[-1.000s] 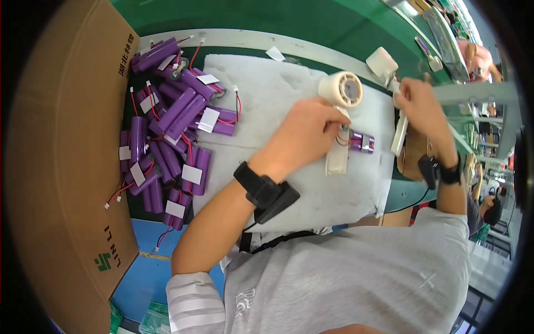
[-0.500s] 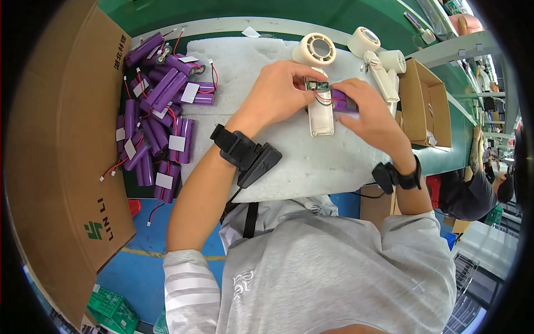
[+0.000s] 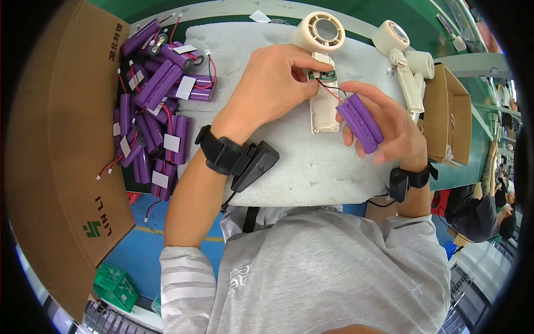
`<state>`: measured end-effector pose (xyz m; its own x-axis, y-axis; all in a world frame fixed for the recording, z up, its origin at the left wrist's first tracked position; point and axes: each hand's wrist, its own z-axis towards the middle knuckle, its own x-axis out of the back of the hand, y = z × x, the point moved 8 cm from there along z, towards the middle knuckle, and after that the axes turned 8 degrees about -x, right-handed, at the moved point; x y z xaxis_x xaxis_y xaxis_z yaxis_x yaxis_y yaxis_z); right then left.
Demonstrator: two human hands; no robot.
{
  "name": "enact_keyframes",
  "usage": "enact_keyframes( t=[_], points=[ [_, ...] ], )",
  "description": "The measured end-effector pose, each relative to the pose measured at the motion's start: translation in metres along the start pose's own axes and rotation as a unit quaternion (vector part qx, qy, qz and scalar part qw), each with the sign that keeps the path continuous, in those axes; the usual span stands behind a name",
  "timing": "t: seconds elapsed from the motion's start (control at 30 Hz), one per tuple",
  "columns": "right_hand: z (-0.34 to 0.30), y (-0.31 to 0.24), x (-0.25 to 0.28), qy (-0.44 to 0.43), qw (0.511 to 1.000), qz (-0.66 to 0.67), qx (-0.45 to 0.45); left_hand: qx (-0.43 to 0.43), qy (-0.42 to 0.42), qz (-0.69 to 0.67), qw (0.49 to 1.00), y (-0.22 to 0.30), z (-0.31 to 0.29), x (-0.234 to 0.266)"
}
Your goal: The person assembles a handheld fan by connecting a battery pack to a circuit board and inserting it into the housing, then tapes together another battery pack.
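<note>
The fingers of my left hand (image 3: 272,83) pinch the upper handle of a cream-white handheld fan (image 3: 324,117), beside its small green circuit board (image 3: 322,75). The handle lies open, with its hollow inside facing up. Above it is the fan's round head (image 3: 302,34). My right hand (image 3: 397,128) holds a purple two-cell battery pack (image 3: 361,123), tilted, just right of the handle. Red and black wires stretch from the pack to the board. Where they join is partly covered by my left fingertips.
A white foam mat (image 3: 267,178) lies under my hands. Many purple battery packs (image 3: 161,86) with wires are heaped at its left, by a large cardboard box (image 3: 61,156). At the right are other white fan parts (image 3: 409,83) and a small open carton (image 3: 448,114).
The battery pack has come up from beside the handle and turned in my right hand, now farther right and nearer me. My left hand stays at the board.
</note>
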<state>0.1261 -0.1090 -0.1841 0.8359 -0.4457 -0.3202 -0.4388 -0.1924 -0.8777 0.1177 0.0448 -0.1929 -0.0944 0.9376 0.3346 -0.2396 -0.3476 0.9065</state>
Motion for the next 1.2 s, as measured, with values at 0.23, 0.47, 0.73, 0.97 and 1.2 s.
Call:
enact_keyframes(
  t=[0.23,0.47,0.73,0.97,1.2],
  points=[
    [-0.001,-0.001,0.01,0.011,0.996,-0.074,-0.045,-0.039,0.002,0.04,0.998,0.013,0.002,0.0],
    [-0.001,-0.005,0.013,0.056,0.968,-0.244,0.014,-0.067,0.012,0.079,0.995,0.018,0.001,0.001],
    [0.0,-0.023,-0.002,0.111,0.895,-0.408,0.145,-0.086,0.001,0.109,0.99,0.015,0.003,0.0],
    [-0.002,-0.019,0.002,0.195,0.89,-0.377,0.168,-0.11,0.003,0.135,0.985,0.02,0.001,0.0],
    [-0.001,-0.016,0.001,0.174,0.925,-0.294,0.166,-0.122,0.017,0.124,0.985,0.021,-0.001,0.003]
  ],
)
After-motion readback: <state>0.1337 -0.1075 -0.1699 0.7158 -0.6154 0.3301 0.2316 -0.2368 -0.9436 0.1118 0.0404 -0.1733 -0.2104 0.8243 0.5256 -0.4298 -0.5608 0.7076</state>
